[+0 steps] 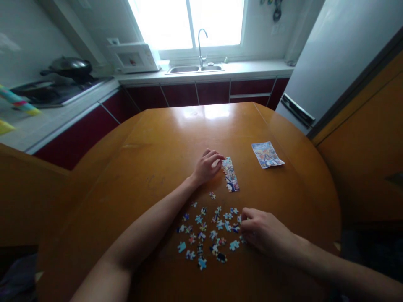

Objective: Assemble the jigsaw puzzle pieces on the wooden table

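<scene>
My left hand [208, 165] rests on the table beside a joined strip of jigsaw puzzle [231, 175]. Its fingers are loosely bent and apart, the fingertips touching the strip's upper left corner. Nearer to me lie many loose puzzle pieces [214, 235], mostly light blue, white and dark, spread apart. At the right edge of these pieces is my right hand [260, 226], its fingers curled down and closed. What is between those fingertips is hidden. A single puzzle piece [213, 195] lies between the strip and the scattered ones.
A creased picture sheet [267, 154] lies to the right on the wooden table [176, 142]. Beyond the table stand a counter with a sink [184, 69], a white microwave [134, 58] and a stove with a wok [71, 67]. A fridge [333, 54] is at the right.
</scene>
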Tool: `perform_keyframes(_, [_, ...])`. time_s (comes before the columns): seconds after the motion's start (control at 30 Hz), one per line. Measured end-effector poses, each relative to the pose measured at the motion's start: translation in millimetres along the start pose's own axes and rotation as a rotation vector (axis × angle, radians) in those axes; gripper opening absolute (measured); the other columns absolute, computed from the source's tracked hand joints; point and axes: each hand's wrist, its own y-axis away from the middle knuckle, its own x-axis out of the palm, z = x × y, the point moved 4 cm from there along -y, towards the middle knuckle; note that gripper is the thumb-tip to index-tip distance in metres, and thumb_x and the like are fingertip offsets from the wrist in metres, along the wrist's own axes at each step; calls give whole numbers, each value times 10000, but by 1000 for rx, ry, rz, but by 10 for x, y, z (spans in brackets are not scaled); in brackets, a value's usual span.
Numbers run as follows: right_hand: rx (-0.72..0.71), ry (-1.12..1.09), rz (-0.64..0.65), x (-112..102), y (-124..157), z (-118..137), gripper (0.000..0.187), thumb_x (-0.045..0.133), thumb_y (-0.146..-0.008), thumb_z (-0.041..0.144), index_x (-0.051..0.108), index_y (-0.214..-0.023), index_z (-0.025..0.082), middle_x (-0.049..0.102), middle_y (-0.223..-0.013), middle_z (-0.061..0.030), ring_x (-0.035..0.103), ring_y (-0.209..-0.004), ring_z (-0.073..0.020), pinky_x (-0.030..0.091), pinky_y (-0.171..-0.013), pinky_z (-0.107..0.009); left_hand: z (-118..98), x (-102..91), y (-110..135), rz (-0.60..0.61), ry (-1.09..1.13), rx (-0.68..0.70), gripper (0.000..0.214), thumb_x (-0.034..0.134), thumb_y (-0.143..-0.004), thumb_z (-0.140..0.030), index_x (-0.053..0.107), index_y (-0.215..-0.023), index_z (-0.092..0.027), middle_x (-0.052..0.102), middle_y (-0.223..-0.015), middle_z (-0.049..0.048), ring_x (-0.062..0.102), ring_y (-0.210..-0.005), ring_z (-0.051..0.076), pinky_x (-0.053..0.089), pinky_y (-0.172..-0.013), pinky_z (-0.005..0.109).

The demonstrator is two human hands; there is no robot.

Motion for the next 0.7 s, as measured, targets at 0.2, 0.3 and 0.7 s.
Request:
perform_keyframes(0.2, [-74,72,42,64,-41,156,107,579,-890,198,677,-849,205,630,-1007,-50,589,-854,-166,453,-759,-266,17,-19,9,-31,-5,-17,160,509,-953,-225,668,-943,-213,683,-945,40,553,-944,195,456,-918,364])
perform_keyframes(0.3, [-93,80,50,152,-33,195,127,535,-893,164,651,-853,194,627,-994,-56,579,-856,-168,453,-759,-267,27,-25,13,-48,0,-25,171,501,-954,-221,671,-941,-208,681,-942,44,559,-956,201,458,-916,371])
perform_keyframes(0.7, [46,-496,-357,-603,-586,-299,58,697,-785,217,689,-766,163,664,-698,-14,555,-637,-125,427,-596,-248,-295,-321,-261,213,153,116,131,634,-928,-325,714,-996,-247,736,-1006,14,615,-963,174,459,-926,358])
